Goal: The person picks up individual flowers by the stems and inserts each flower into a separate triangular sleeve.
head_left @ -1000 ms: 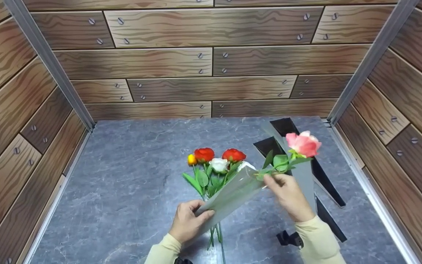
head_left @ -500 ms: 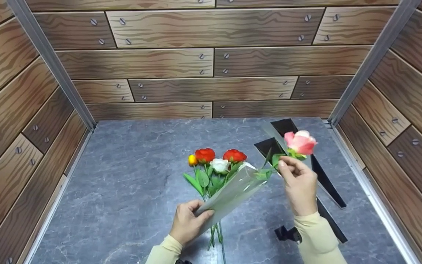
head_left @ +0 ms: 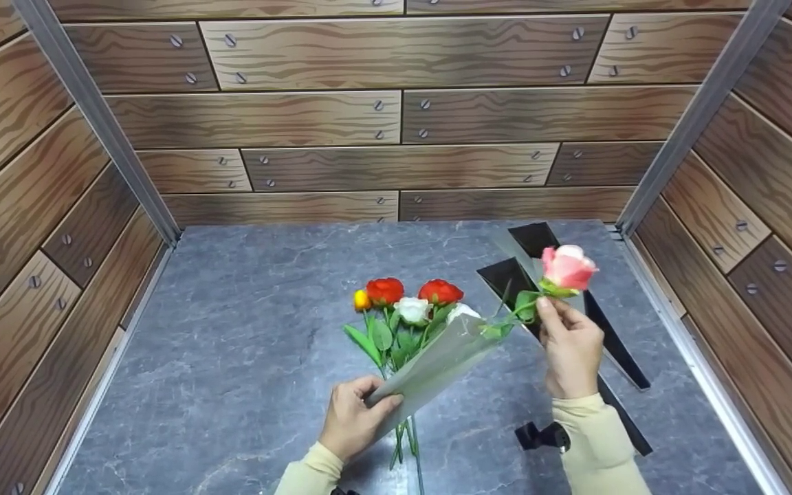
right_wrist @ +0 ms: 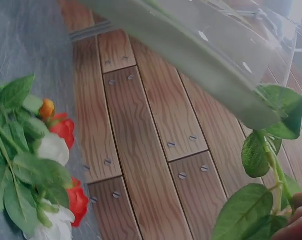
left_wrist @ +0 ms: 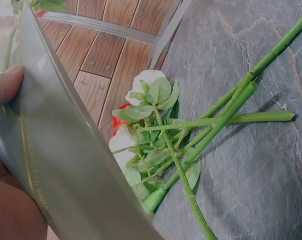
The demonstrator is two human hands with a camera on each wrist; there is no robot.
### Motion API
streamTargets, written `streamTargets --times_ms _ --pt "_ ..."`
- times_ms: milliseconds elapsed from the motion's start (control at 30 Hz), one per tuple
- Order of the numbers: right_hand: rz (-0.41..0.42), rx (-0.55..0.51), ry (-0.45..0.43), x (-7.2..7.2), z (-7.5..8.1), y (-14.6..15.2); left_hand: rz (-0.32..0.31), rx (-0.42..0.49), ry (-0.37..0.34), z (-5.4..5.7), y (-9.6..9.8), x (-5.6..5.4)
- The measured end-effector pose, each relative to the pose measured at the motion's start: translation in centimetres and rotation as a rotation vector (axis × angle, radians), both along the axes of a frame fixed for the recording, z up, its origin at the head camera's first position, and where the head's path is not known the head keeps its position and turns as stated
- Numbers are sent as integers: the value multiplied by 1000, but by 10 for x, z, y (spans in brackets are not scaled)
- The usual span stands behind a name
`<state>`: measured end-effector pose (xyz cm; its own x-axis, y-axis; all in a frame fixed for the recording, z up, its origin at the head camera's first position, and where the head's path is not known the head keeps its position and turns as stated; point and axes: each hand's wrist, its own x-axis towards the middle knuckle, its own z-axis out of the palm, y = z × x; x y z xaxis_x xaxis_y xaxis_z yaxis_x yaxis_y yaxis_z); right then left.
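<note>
In the head view my left hand (head_left: 357, 419) grips the narrow lower end of a pale translucent flower sleeve (head_left: 430, 364), its thumb on top. The sleeve tilts up to the right. My right hand (head_left: 571, 344) pinches the stem of a pink rose (head_left: 568, 268) just under the bloom. The rose's leaves (head_left: 499, 328) sit at the sleeve's wide mouth, with its lower stem inside. Below the sleeve lie artificial flowers: red blooms (head_left: 383, 291), white roses (head_left: 412, 310) and a yellow-orange tulip (head_left: 361, 300). Their crossed green stems (left_wrist: 215, 125) show in the left wrist view.
Several black-and-grey flat sleeves (head_left: 612, 337) lie at the right of the grey marbled table (head_left: 231, 330), partly under my right arm. Wood-patterned walls (head_left: 396, 117) with metal corner posts enclose the back and sides.
My right hand has moved right along the rose stem, from the sleeve's mouth up to just below the bloom. The left hand and sleeve have stayed nearly still.
</note>
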<state>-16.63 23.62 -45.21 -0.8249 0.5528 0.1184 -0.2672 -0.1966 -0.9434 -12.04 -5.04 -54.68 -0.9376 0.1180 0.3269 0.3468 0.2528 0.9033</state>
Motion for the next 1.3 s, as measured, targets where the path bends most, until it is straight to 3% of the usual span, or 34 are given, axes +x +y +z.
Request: streamTargets --times_ms 200,333,567,733,1067,1300 --pt "135 -257 50 -1 -2 7 -31 -40 -11 -7 0 -2" --pt "180 -310 81 -1 -3 7 -75 -54 -36 -9 -1 -3" --pt "148 -70 174 3 -3 -7 -128 -79 -72 -4 2 -7" --pt "177 69 196 9 0 -19 -134 -72 -91 2 4 -8" --pt "285 193 110 18 1 -28 -127 -75 -82 13 8 -13" --pt "442 146 -7 24 6 -29 -114 -92 11 19 11 -19"
